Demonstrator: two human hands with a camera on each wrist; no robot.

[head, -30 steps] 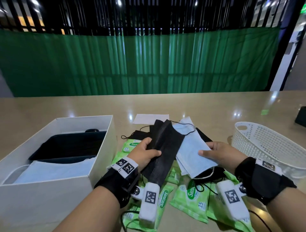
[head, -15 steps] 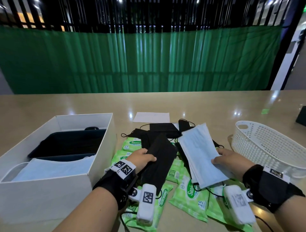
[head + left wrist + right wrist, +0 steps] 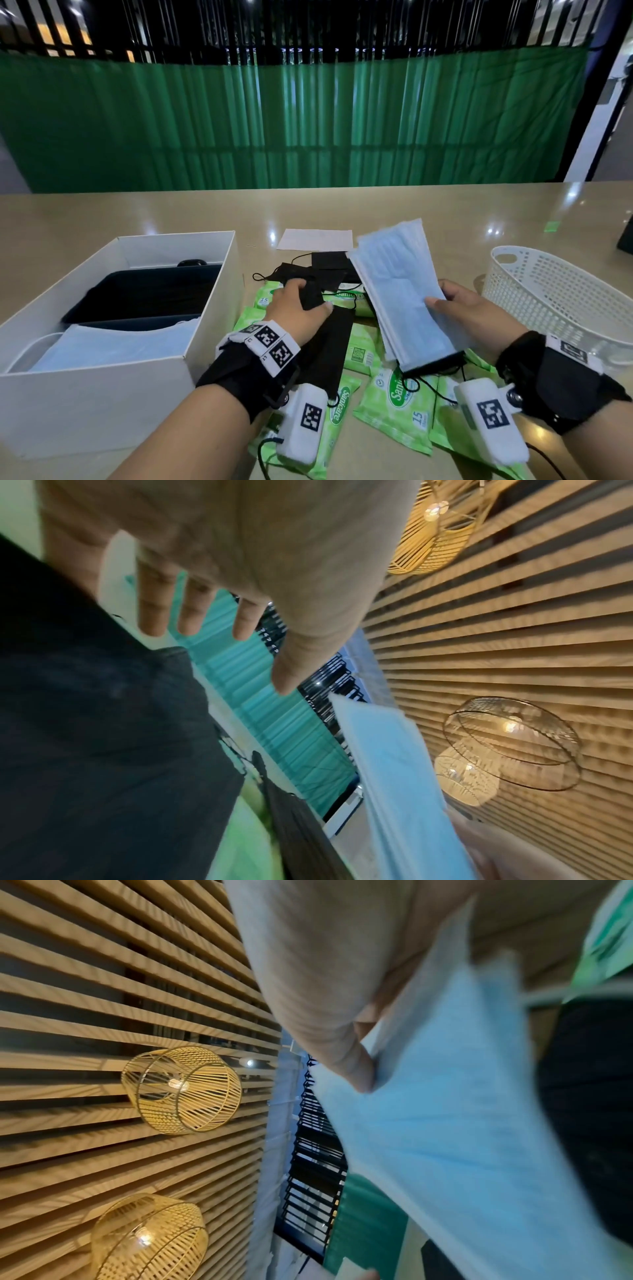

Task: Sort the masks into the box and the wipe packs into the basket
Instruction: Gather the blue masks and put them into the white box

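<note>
My right hand (image 3: 442, 296) grips a stack of pale blue masks (image 3: 400, 291), tilted up above the pile, with a black mask (image 3: 435, 365) under its lower end. The right wrist view shows my thumb pressed on the blue masks (image 3: 445, 1137). My left hand (image 3: 310, 295) holds a black mask (image 3: 329, 353) that hangs down over the green wipe packs (image 3: 400, 407); in the left wrist view the same black mask (image 3: 103, 723) is blurred. The white box (image 3: 212, 274) on the left holds blue and black masks. The white basket (image 3: 548, 291) stands at the right, with nothing visible inside it.
Several more black masks (image 3: 329, 270) and wipe packs (image 3: 270, 296) lie tangled with ear loops in the middle of the table. A white sheet of paper (image 3: 315, 239) lies behind them. A dark object (image 3: 627, 236) sits at the right edge.
My right hand has raised the blue mask stack and tipped it upright, away from the pile. My left hand has drawn the black mask back and down towards me.
</note>
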